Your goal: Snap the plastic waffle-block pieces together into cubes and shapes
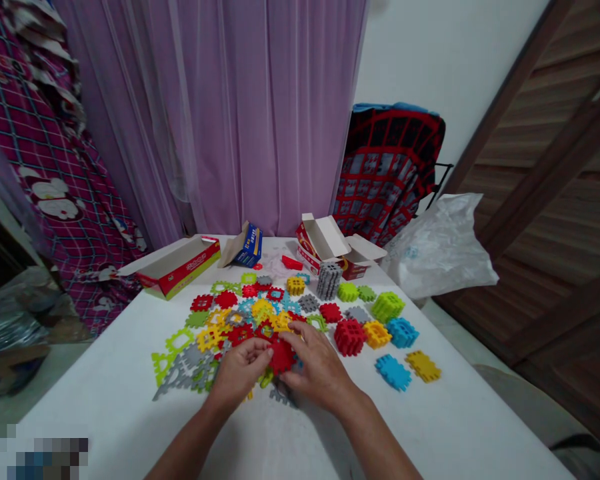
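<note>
Fingers [257, 345] hid the edges of the red tile [282, 358], so we could not tell whether it was one piece or several. We found it on the near side of the grey stack [329, 280], slightly to the stack's left, between both hands: the left hand [243, 367] pinched at its side with thumb and forefinger, while the right hand [320, 363] curved around it, thumb below and fingers above. Left of the grey stack, notched pieces [197, 320] overlapped on the desk [430, 427] so thickly that we could not count them. Far to its near left, coarse squares [50, 460] masked something from us.

Well left of the grey stack, we saw a red-and-green carton [193, 267] lying open, its front wall concealing the bottom. A blue carton [251, 245], beyond the stack and to its left, showed a brown open end. Just behind the stack, a red carton [305, 257] had pale flaps raised; we could not make out its contents. To the stack's right bulged a white plastic bag [443, 250], crumpled and too cloudy for us to see inside.
</note>
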Tool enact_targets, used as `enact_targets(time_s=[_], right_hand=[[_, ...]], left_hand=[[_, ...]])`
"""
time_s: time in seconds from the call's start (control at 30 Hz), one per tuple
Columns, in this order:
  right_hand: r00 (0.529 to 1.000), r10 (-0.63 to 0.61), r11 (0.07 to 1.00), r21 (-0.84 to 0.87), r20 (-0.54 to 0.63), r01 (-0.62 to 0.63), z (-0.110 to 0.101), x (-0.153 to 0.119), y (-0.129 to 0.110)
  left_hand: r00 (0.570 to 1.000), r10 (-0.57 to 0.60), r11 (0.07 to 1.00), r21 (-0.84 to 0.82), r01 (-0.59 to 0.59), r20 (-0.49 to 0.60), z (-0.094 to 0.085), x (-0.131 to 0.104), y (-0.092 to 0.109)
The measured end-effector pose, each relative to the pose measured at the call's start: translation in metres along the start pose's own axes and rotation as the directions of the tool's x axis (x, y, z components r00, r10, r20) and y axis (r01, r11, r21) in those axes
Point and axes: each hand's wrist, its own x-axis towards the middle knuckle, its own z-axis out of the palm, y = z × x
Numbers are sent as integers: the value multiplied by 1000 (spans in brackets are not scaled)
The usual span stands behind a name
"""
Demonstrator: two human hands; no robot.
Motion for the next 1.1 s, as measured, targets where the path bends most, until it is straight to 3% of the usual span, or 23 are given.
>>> enact_targets(time_s=[0.07,0.17,0.23,0.33,0.4,0.5,0.57,0.7,0.83,1.1], right_hand=[[1000,-1,1000,-3,-11,1,-14,2,9],[997,56,998,-9,-48,-57,-51,12,43],[980,182,981,-45,-85,-187,-76,25,75],[943,332,936,-130,11,-327,-100,45,121],[922,372,919,-186,106,-349,-102,56,143],[905,375,917,-224,200,-330,-94,67,160],[895,370,921,-228,249,-317,-88,73,164],[845,381,916,-276,375,-290,-82,85,163],[794,387,912,-322,470,-254,-80,91,159],[753,395,902,-375,526,-212,-76,92,151]], left_hand=[[997,73,994,86,-74,15,-5,1,-2],[959,269,920,320,-226,-95,-22,4,-6],[873,451,806,504,-311,-183,-38,8,-9],[722,641,654,679,-334,-262,-66,15,-16],[637,697,606,745,-279,-328,-84,20,-21],[568,726,570,801,-182,-387,-105,24,-29],[567,699,587,803,-106,-436,-112,26,-34],[626,595,638,770,13,-504,-113,27,-36],[646,544,673,738,45,-535,-109,27,-33],[652,516,703,710,50,-556,-108,27,-33]])
